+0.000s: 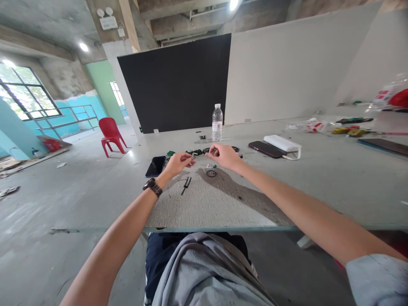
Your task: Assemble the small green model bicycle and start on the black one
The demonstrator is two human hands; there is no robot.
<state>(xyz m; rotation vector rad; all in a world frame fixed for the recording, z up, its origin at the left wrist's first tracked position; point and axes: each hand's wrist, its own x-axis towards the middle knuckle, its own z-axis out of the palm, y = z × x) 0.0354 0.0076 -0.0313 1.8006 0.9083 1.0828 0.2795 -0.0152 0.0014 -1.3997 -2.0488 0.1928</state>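
A long grey table [344, 187] spreads beneath both hands, its far right end cut off. Beyond the hands stands an upright pale partition [287, 72], and against it, ahead and leftward, a large black board [178, 85]. Well off to the left of the left hand, a red chair [111, 134] stands on the floor.

Both bare forearms reach in; the right sleeve [378, 276] is cut off by the edge. The left hand [178, 164], with a dark watch [152, 186] at its wrist, has its fingertips closed on a small silvery piece [193, 159]. The right hand [225, 155], just beside it, pinches a small dark piece [214, 151], mostly hidden by the fingers. Both pieces are held above the table, too small to identify.

Past the right hand, a clear bottle [217, 123] stands upright. To that hand's right, a white device [280, 143] with a strap lies against a dark flat case [266, 149]. Just left of the left hand is a black phone [155, 166]. Black cable [235, 149] lies behind the right hand, partly covered by it. Nearer the body than the hands are a black forked piece [186, 186] and a thin black ring [211, 177]. Green bits [171, 153] sit just behind the left hand.

The bottle's pinkish label is too blurred to read, and so is the watch face.
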